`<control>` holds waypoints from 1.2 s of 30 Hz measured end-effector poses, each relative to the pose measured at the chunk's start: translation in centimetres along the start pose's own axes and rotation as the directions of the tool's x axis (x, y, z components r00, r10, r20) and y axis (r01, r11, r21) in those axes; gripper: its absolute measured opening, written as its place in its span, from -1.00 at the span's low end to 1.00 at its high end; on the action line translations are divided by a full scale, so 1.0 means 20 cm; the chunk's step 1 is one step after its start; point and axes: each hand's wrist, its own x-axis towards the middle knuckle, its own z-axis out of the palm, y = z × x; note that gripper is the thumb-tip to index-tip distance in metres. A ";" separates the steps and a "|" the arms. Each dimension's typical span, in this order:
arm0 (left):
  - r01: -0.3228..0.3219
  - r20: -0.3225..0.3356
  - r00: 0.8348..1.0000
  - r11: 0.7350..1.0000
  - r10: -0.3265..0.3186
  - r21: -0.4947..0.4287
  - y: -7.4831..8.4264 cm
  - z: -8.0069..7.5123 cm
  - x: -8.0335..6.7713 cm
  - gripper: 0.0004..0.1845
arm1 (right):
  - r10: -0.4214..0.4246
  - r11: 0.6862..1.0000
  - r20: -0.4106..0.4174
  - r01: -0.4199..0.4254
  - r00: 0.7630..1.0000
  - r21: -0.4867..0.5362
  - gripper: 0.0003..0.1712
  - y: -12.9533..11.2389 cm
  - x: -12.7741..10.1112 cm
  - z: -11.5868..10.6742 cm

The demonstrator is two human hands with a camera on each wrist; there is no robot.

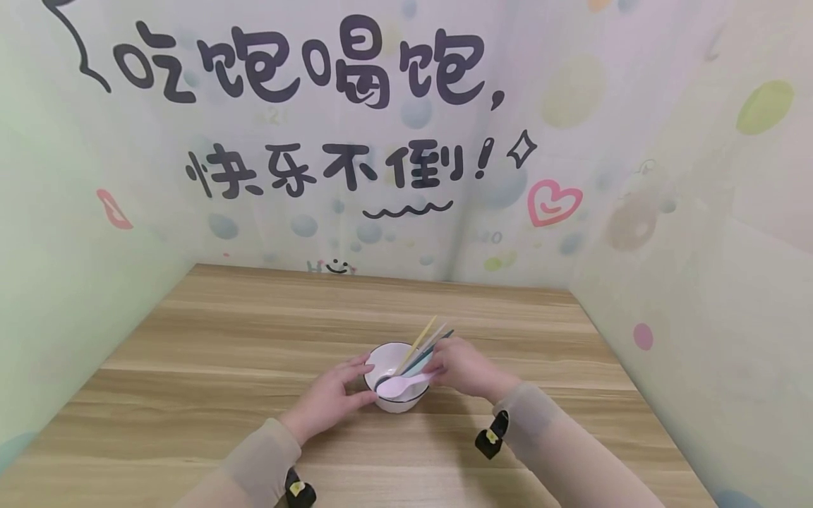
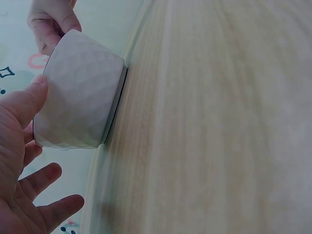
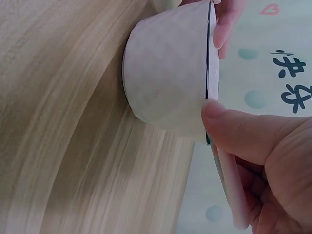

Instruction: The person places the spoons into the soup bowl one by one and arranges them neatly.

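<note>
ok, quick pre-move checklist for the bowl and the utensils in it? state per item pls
1. Bowl upright on the table: ok.
2. Left hand steadying the bowl's side, thumb on the wall: ok.
3. Right hand on the pink spoon handle at the rim: ok.
4. Chopsticks leaning inside the bowl, ends past the rim: ok.
5. Firmness of the right hand's hold on the spoon: cannot tell.
</note>
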 end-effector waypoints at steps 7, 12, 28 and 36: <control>-0.001 0.000 1.000 1.000 0.001 -0.003 0.00 0.00 0.00 -0.40 | -0.056 0.995 0.031 0.059 0.998 -0.075 -0.80 0.01 0.01 -0.01; -0.001 -0.002 1.000 1.000 0.001 0.009 0.00 0.00 0.00 -0.40 | -0.116 0.985 0.028 0.118 0.993 -0.125 -0.78 0.02 0.01 -0.01; -0.006 -0.001 1.000 1.000 0.006 0.011 0.00 0.00 0.00 -0.41 | -0.152 0.982 -0.069 0.143 0.986 -0.128 -0.81 0.04 0.00 -0.01; 0.004 -0.004 1.000 1.000 -0.004 0.017 0.01 -0.01 0.00 -0.42 | -0.134 0.984 -0.094 0.121 0.986 -0.132 -0.80 0.06 -0.03 -0.02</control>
